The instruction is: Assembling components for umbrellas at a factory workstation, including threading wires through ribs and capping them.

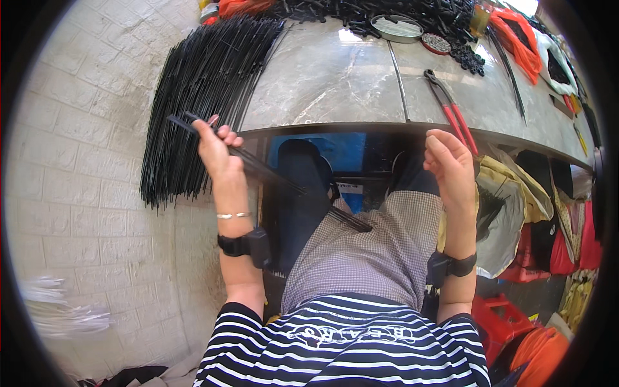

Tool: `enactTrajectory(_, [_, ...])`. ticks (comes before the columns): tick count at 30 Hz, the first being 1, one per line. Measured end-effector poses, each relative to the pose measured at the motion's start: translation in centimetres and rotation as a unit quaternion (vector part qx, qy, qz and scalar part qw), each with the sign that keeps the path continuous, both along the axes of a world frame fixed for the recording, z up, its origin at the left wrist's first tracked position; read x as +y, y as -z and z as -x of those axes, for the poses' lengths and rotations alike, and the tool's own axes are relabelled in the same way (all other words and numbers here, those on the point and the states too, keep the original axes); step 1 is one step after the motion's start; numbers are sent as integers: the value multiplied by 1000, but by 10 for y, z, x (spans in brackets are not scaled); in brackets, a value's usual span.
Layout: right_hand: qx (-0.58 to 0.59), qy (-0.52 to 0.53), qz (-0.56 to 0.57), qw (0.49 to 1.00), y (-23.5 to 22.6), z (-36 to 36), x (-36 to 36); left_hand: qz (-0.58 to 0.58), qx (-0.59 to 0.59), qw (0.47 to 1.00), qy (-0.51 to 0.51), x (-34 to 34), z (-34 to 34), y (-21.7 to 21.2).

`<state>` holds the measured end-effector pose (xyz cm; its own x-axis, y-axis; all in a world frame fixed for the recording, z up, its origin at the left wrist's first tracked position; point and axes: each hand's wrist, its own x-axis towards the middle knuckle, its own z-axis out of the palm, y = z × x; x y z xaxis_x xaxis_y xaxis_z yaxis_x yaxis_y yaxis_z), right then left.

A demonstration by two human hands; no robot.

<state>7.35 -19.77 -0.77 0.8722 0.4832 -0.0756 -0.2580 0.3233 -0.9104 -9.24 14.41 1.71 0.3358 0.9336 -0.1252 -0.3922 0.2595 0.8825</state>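
My left hand (220, 153) is closed around a slim bundle of black rods (261, 168), held at a slant beside the table's front edge. The lower end of the bundle is smeared by motion. Over my lap shows another dark, slender piece (350, 220); whether it joins the held bundle I cannot tell. My right hand (449, 162) is raised at the table edge with thumb and forefinger pinched together. Anything between those fingertips is too small to make out. Just behind it lie pliers (449, 106) with red handles. A thick heap of thin black rods (196, 103) hangs over the table's left end.
Small black parts (361, 13) are heaped along the back of the grey table (322, 71). Among them stand a round tin (396, 29) and a red dish of small pieces (436, 44). Orange bags (519, 48) sit at right; a red stool (500, 322) is below. A white brick wall (84, 148) borders the left.
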Motion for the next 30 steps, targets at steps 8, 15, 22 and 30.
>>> enactTrajectory(8, [-11, -25, 11, 1000, 13, -14, -22, -62, -5, 996, 67, -3, 16, -59])
enactTrajectory(15, [-72, -116, 132, 982, 16, -3, -23, -107, -66, 987, 95, -20, 22, -106])
enactTrajectory(22, [-434, 204, 322, 816, -3, -41, -14, -162, -131, 970, 128, -66, -17, -110])
enactTrajectory(30, [-530, 52, 579, 618, 0, -86, -30, -204, -71, 936, 278, -112, -84, -32])
